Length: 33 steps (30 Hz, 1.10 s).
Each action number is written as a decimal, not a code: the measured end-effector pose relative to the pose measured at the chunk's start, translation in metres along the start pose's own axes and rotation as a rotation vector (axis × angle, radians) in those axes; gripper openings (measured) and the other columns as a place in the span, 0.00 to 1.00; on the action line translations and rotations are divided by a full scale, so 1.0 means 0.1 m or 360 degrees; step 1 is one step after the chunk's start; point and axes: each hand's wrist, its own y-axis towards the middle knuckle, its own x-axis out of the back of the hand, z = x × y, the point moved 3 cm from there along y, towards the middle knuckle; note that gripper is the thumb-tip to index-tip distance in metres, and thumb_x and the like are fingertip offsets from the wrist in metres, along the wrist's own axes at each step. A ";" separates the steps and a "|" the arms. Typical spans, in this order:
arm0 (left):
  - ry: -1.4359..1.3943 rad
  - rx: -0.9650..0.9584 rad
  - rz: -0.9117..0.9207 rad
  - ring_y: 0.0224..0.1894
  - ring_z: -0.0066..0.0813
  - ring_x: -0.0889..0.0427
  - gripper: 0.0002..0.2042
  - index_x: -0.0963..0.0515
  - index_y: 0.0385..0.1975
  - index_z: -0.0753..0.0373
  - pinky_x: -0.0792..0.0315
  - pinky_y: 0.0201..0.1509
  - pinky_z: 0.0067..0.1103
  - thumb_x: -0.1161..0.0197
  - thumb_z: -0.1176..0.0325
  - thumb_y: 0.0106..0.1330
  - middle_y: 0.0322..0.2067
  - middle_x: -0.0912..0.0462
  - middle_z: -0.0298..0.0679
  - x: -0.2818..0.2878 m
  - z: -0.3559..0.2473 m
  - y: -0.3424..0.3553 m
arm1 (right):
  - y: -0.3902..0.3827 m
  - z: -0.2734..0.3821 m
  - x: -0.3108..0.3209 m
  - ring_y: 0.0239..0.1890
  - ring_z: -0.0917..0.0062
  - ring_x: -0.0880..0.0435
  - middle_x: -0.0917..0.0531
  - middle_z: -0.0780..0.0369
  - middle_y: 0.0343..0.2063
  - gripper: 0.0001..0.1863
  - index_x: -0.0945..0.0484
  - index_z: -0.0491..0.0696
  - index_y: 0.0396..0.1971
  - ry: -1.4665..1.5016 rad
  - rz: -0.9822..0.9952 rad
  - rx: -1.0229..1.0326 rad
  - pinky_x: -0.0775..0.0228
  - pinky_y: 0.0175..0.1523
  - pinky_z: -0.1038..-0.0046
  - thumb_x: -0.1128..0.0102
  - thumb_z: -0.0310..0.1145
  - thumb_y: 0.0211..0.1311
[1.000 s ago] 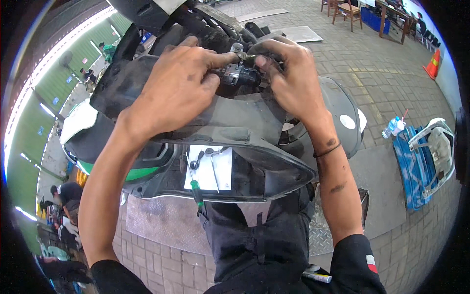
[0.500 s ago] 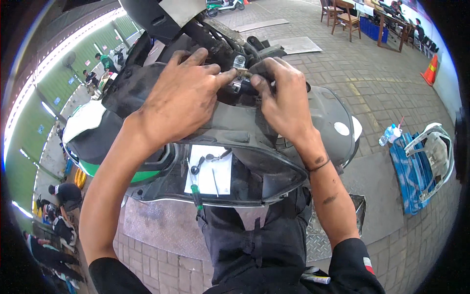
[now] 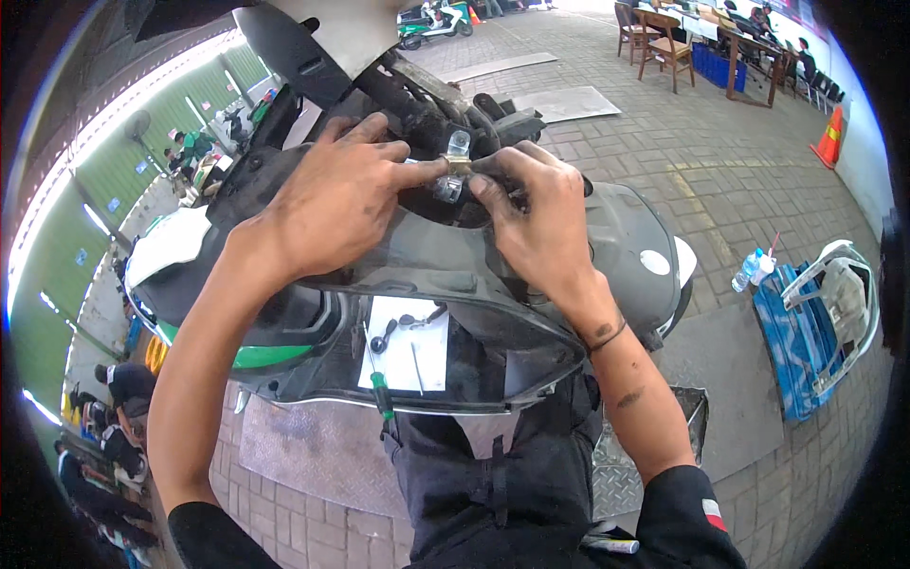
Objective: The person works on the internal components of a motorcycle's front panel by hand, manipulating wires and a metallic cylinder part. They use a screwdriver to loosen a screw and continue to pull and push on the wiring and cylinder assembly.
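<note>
My left hand (image 3: pixel 346 199) lies over the grey and black scooter body (image 3: pixel 422 284), its fingers apart and index fingertip touching a small brass-coloured fitting (image 3: pixel 456 165) on the silver bracket (image 3: pixel 459 142). Just right of that, my right hand (image 3: pixel 531 213) pinches at the fitting's side with thumb and index; what lies between them is hidden. A shiny cylindrical part (image 3: pixel 448 189) sits below the fitting. Lower in the scooter body, a white sheet (image 3: pixel 403 360) carries small black parts (image 3: pixel 384 337), a thin metal rod and a green-handled screwdriver (image 3: pixel 381 398).
Metal plates (image 3: pixel 720 370) lie on the paving. At right stand a bottle (image 3: pixel 747 270), a cup, a blue patterned bundle (image 3: pixel 787 341), a loose frame (image 3: pixel 848 284) and an orange cone (image 3: pixel 828 137). Several co-workers (image 3: pixel 123 384) are at left; chairs (image 3: pixel 664 52) and a table stand behind.
Both hands and the scooter's upper parts appear lower in the picture, the right hand also a little further left, as the view has shifted. The fingers remain at the fitting.
</note>
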 end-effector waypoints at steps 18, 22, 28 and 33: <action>-0.0554 0.0197 -0.0356 0.44 0.46 0.27 0.19 0.16 0.55 0.65 0.32 0.54 0.37 0.43 0.79 0.64 0.36 0.21 0.45 -0.07 -0.08 0.16 | -0.13 -0.03 -0.10 0.35 0.60 0.14 0.21 0.58 0.33 0.05 0.15 0.47 0.34 -0.0156 -0.0039 0.0269 0.19 0.38 0.57 0.30 0.29 0.60; -0.0825 0.0311 -0.0362 0.40 0.41 0.32 0.18 0.15 0.52 0.66 0.34 0.50 0.34 0.44 0.80 0.63 0.33 0.24 0.42 -0.09 -0.04 0.18 | -0.16 -0.10 -0.11 0.34 0.62 0.14 0.21 0.59 0.34 0.06 0.14 0.47 0.35 -0.0058 -0.0066 0.0263 0.20 0.35 0.59 0.28 0.29 0.58; -0.0733 0.0312 -0.0238 0.41 0.39 0.30 0.19 0.16 0.55 0.66 0.33 0.50 0.32 0.42 0.78 0.64 0.34 0.24 0.42 -0.11 -0.05 0.23 | -0.13 -0.18 -0.09 0.29 0.66 0.13 0.16 0.58 0.34 0.13 0.11 0.46 0.39 0.0135 -0.0196 0.0182 0.22 0.33 0.66 0.19 0.31 0.54; -0.1122 0.0424 -0.0182 0.44 0.34 0.27 0.21 0.17 0.60 0.65 0.30 0.52 0.30 0.41 0.77 0.67 0.39 0.24 0.42 -0.14 0.05 0.24 | -0.09 -0.30 -0.15 0.27 0.65 0.15 0.15 0.57 0.30 0.11 0.13 0.41 0.41 0.0362 -0.0269 -0.0032 0.24 0.33 0.67 0.24 0.29 0.61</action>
